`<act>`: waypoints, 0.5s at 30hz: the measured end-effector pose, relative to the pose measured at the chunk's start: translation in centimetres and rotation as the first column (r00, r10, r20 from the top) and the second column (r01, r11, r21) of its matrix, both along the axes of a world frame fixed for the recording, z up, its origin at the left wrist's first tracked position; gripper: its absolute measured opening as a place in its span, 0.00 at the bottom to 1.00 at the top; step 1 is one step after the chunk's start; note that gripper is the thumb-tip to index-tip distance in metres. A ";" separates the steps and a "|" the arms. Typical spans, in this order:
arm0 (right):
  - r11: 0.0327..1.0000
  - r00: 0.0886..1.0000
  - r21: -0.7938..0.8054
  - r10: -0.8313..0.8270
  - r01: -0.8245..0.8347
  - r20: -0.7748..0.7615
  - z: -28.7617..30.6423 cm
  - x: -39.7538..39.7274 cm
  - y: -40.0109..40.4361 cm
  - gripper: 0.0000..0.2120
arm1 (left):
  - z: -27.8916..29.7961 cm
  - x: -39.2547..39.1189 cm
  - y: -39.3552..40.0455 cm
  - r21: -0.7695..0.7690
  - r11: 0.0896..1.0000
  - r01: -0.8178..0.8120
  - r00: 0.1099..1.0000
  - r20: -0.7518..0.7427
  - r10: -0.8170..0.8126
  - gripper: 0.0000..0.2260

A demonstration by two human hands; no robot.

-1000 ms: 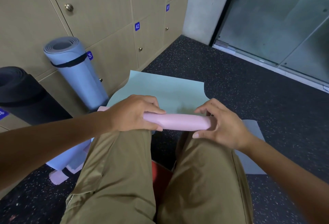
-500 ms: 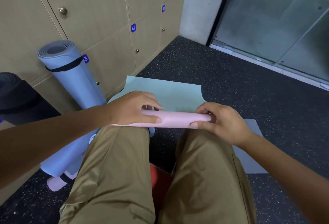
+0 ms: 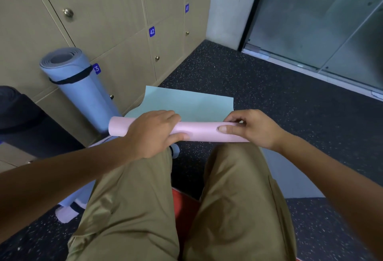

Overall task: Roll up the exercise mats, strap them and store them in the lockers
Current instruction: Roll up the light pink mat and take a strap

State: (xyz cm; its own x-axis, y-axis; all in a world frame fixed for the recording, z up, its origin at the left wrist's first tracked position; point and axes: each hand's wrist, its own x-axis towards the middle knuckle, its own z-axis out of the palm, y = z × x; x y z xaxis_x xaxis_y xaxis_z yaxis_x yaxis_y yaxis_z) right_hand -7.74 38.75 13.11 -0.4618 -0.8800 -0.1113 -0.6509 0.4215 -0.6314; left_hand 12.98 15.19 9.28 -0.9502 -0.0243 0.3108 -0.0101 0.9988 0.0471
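While the pink mat [image 3: 199,131] is held as a tight roll across the knees of a seated person in khaki trousers [image 3: 132,198], more of its left end is now exposed than half a second ago, when that end was hidden behind the left hand. The left hand [image 3: 152,134] is wrapped over the roll near its left end, thumb beneath; the right hand [image 3: 251,129] grips the right end, the thumb laid flat along the roll and the fingers curled over its far side, as before. Just beyond the roll, an unrolled pale green mat [image 3: 190,104] is spread on the dark speckled floor [image 3: 269,95], its left edge lifted against the lockers [image 3: 124,32]. A strapped blue mat [image 3: 83,86] and a dark rolled mat [image 3: 24,119] are leaned against the lockers at the left. Blue labels reading "3", "42" and "41" are seen on the locker doors, and they sit lower in view than earlier.
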 end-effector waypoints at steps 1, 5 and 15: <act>1.000 0.996 -0.006 -0.001 0.000 -0.088 -0.2 0.2 0.2 0.19 | 0.1 -0.2 -0.1 0.020 1.000 -0.001 1.000 0.027 0.000 0.26; 0.996 0.840 -0.005 0.071 -0.087 -0.538 -1.8 1.8 0.5 0.31 | 0.8 -1.4 -0.7 0.088 0.995 -0.042 0.981 0.192 0.024 0.30; 0.975 0.791 0.220 0.149 -0.018 -0.593 -2.0 1.9 -0.9 0.35 | 1.2 -3.2 -1.3 0.055 0.997 -0.053 0.962 0.272 0.036 0.32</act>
State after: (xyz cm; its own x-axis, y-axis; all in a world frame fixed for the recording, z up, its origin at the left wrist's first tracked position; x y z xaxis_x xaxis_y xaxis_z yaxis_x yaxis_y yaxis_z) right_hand -5.81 37.86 11.16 -0.4174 -0.9087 -0.0063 -0.9087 0.4174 -0.0102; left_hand 9.75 13.91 10.48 -0.9961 -0.0795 0.0386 -0.0755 0.9924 0.0970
